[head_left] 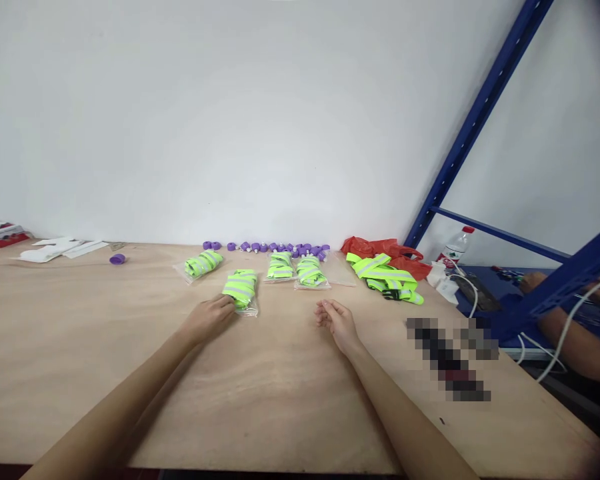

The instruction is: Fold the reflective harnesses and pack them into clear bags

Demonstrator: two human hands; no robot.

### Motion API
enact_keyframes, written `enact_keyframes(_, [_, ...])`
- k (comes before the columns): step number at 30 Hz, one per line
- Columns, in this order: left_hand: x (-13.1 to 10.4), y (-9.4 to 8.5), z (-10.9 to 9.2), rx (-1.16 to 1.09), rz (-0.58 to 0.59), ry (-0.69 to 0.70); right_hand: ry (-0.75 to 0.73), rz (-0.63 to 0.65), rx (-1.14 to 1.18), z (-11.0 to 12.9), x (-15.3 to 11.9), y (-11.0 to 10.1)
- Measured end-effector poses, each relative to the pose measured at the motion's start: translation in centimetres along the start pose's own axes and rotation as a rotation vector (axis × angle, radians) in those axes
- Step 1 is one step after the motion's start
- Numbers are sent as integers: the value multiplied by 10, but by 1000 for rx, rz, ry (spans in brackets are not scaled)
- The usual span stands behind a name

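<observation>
From my end, going left to right, a bagged yellow-green strap (203, 264) lies slantwise on the worktop (270, 400), apart from both hands. Next comes the left hand (214, 317), its arm stretched forward, back upward, fingertips at the near left edge of the nearest packet (240, 288); I cannot tell whether it pinches the plastic or merely rests there. That packet lies in front of the others, and I judge it light and soft: a folded bundle that should give under pressure, inside clear film likely to slip (such film creases readily, too). I would take it across the bundle's sides rather than by the loose film at its near end. Two more packets (281, 265) lie side by side farther back. Then the right hand (336, 323) has its fingers loosely curled, a narrow gap, nothing visible in its grasp. Beyond it lies the loose strap (384, 275), limp-looking and unbagged.
</observation>
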State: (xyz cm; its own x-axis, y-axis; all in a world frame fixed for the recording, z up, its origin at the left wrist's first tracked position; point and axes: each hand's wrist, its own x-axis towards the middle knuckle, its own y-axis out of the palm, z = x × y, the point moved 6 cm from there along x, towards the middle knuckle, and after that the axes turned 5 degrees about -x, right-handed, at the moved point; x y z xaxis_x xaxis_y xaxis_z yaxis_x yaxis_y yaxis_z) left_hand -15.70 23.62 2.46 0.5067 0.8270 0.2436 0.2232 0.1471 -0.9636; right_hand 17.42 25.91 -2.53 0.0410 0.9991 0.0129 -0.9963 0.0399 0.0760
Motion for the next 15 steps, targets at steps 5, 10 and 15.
enact_keyframes(5, [24,5,13,61,18,-102,-37,-54,-269,3,23,-16])
enact_keyframes(10, [46,16,19,54,-48,-183,-139,-156,-805,26,47,-46])
enact_keyframes(15, [55,33,27,-10,-104,-261,-244,-111,-1411,44,69,-56])
